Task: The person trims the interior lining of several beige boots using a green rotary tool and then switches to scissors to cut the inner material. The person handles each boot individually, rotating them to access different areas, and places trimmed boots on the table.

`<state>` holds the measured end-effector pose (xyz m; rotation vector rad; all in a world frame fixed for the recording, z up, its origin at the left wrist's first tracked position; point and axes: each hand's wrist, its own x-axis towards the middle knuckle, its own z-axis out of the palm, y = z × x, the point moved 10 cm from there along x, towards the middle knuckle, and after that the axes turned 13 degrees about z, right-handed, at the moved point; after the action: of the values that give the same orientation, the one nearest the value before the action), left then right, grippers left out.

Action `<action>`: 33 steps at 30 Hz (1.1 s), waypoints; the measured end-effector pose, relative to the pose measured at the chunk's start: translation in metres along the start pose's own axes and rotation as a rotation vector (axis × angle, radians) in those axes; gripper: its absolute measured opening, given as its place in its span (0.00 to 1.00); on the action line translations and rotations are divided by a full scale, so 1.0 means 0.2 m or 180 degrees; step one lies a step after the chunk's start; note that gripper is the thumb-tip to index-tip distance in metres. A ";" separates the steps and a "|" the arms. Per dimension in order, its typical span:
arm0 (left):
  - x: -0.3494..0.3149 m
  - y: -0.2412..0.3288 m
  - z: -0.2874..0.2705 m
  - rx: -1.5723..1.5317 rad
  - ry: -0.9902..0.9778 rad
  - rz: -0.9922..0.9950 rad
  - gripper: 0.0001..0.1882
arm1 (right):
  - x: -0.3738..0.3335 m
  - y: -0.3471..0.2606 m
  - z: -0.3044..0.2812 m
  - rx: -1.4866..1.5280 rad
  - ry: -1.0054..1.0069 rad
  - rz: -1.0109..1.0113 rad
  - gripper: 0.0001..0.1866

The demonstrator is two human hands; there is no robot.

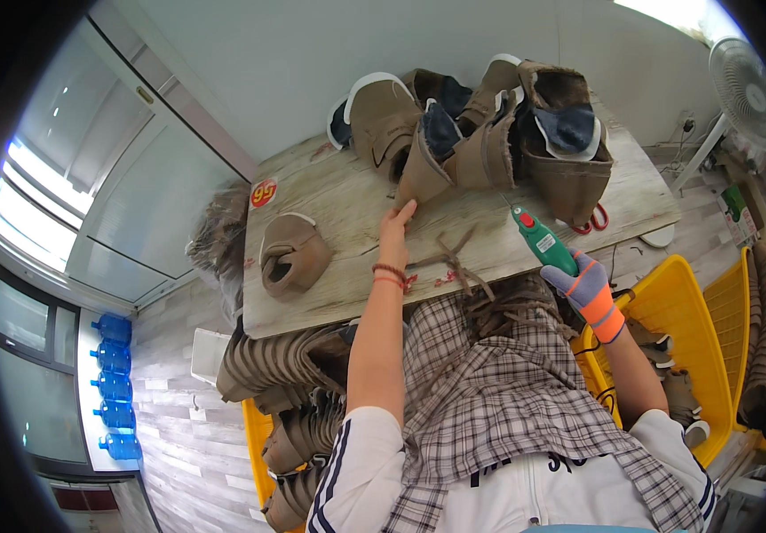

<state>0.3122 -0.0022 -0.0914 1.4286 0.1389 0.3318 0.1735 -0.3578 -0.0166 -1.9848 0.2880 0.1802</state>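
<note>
My left hand (393, 233) is bare, with thread bracelets at the wrist. Its fingers are closed on the near edge of a brown shoe upper (422, 178), which lies on the table against others. In my right hand (589, 291), covered by a grey and orange glove, is a green electric hand tool (541, 242) with a red button. The tool's thin metal tip points at the uppers and stands close to their near edge. Several more brown uppers (569, 178) with fuzzy lining and dark blue and white patches are heaped at the back. A single upper (296, 258) sits apart at the left.
Brown trimmed strips (454, 259) lie on the wooden-topped table (356, 293) and on my checked apron (507, 382). Red-handled scissors (598, 218) rest near the table's right side. Yellow baskets (685, 329) and stacked uppers (298, 364) flank me. A fan (750, 93) stands at right.
</note>
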 end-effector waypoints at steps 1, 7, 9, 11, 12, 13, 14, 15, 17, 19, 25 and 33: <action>0.01 -0.01 0.09 -0.0111 -0.0192 -0.0352 0.27 | 0.01 0.02 -0.01 -0.0037 0.0086 0.0005 0.31; 0.05 0.44 0.03 0.0499 -0.0564 0.1063 0.22 | 0.01 0.00 -0.06 -0.0292 0.0241 -0.0097 0.32; -0.01 0.59 -0.20 0.1720 -0.0032 0.1008 0.19 | -0.03 -0.07 -0.09 -0.0399 0.0431 -0.0393 0.32; -0.12 0.72 -0.31 -0.1053 -0.0020 0.1132 0.19 | -0.04 -0.11 -0.08 -0.0456 0.0548 -0.0703 0.32; -0.18 0.76 -0.36 -0.1865 0.0280 0.0576 0.19 | -0.07 -0.15 -0.06 -0.0534 0.0548 -0.0841 0.32; -0.24 0.82 -0.41 -0.2137 0.0322 0.0408 0.20 | -0.10 -0.22 -0.04 -0.0619 0.0530 -0.1006 0.33; -0.28 0.85 -0.47 -0.2423 0.0359 0.0248 0.20 | -0.13 -0.29 -0.01 -0.0709 0.0521 -0.1181 0.33; -0.31 0.87 -0.50 -0.2558 0.0239 0.0109 0.20 | -0.17 -0.37 0.01 -0.0880 0.0591 -0.1554 0.33; -0.37 0.89 -0.54 -0.2821 -0.0017 -0.0185 0.20 | -0.26 -0.50 0.06 -0.1206 0.0749 -0.2288 0.34; -0.41 0.83 -0.60 -0.2807 0.0129 -0.0358 0.20 | -0.34 -0.55 0.10 -0.1547 0.1038 -0.2767 0.35; -0.48 0.68 -0.62 -0.2623 0.0531 -0.0734 0.19 | -0.41 -0.55 0.15 -0.1759 0.1171 -0.3474 0.39; -0.49 0.58 -0.49 -0.3000 0.0236 -0.1148 0.19 | -0.43 -0.50 0.14 -0.1999 0.1051 -0.3500 0.40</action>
<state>0.1742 0.0720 -0.0022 0.4434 0.2547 0.1134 0.1186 -0.2823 0.0821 -2.4881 -0.7543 -0.8549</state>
